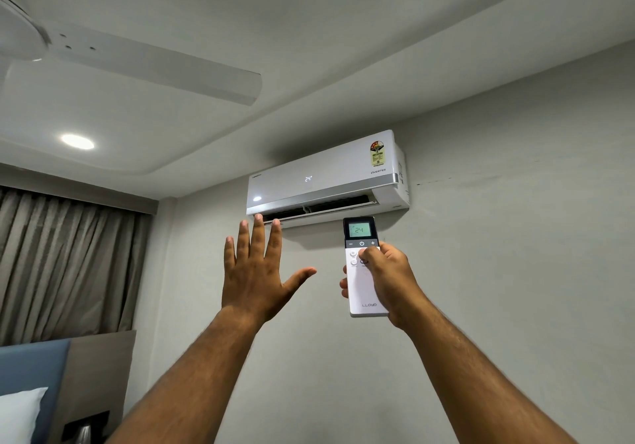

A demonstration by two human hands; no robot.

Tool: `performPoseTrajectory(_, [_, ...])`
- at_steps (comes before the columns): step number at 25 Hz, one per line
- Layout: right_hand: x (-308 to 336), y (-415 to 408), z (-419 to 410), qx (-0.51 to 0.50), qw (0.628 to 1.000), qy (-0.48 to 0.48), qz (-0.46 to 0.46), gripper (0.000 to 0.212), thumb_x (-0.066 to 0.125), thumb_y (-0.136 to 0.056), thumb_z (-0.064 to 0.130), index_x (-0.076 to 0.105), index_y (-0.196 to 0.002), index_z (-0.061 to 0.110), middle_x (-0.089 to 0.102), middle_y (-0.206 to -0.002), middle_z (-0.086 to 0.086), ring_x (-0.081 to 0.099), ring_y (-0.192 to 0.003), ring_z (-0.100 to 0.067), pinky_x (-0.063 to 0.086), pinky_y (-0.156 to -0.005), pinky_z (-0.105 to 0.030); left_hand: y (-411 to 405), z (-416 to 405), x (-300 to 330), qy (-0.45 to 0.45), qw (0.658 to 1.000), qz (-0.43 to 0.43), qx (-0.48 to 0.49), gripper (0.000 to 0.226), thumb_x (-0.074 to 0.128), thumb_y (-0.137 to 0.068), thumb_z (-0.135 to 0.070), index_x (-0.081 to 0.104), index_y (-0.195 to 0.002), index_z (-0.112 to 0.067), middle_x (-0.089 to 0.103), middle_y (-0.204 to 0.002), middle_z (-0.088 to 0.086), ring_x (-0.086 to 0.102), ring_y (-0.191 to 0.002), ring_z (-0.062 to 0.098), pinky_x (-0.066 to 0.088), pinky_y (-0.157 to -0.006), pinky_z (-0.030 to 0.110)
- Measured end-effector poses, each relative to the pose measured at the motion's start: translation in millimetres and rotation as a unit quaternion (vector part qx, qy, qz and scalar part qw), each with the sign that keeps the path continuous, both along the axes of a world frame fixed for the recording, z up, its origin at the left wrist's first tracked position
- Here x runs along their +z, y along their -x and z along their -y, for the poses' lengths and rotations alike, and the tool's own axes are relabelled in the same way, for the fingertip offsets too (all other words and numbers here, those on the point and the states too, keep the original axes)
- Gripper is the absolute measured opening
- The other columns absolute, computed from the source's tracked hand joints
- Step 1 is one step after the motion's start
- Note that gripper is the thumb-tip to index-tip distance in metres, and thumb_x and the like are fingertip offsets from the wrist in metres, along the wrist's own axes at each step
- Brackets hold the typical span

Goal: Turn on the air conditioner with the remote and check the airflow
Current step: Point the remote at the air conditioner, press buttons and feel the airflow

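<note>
A white wall-mounted air conditioner (326, 179) hangs high on the wall, its front showing 24 and its bottom louvre open. My left hand (256, 268) is raised flat below the left part of the vent, fingers spread, palm toward the unit, holding nothing. My right hand (386, 277) grips a white remote (362, 272) upright below the unit's right part. The thumb rests on its buttons under the power key. Its dark top screen reads 24.
A white ceiling fan (137, 62) spans the upper left, with a lit ceiling lamp (77, 141) below it. Grey curtains (68, 265) hang at the left. A blue headboard (34, 368) and a white pillow (17, 416) sit at the bottom left.
</note>
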State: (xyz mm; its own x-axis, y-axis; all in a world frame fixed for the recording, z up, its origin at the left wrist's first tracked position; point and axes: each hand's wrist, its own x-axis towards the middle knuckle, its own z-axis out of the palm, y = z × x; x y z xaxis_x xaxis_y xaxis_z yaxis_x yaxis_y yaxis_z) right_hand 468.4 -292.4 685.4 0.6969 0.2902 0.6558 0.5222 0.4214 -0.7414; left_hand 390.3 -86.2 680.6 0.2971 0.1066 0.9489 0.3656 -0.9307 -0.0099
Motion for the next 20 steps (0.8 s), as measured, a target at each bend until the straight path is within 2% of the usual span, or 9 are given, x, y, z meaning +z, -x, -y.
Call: performPoseTrajectory(20, [-1.5,-4.2,-2.0,-0.012,1.000,0.003,-0.005,0.012,0.048,-0.100,0.015,0.059,-0.100,0.016,0.072,-0.089,-0.022,0.074,-0.053,-0.025,0.058,-0.045,-0.031,-10.2,-3.9,-3.1,-0.003,1.000,-0.007,-0.003,0.104,-0.002,-0.068,-0.090,-0.022,-0.147,-0.026,-0.018,-0.161,0.010,-0.017,-0.149,0.030,-0.007,-0.120,0.050])
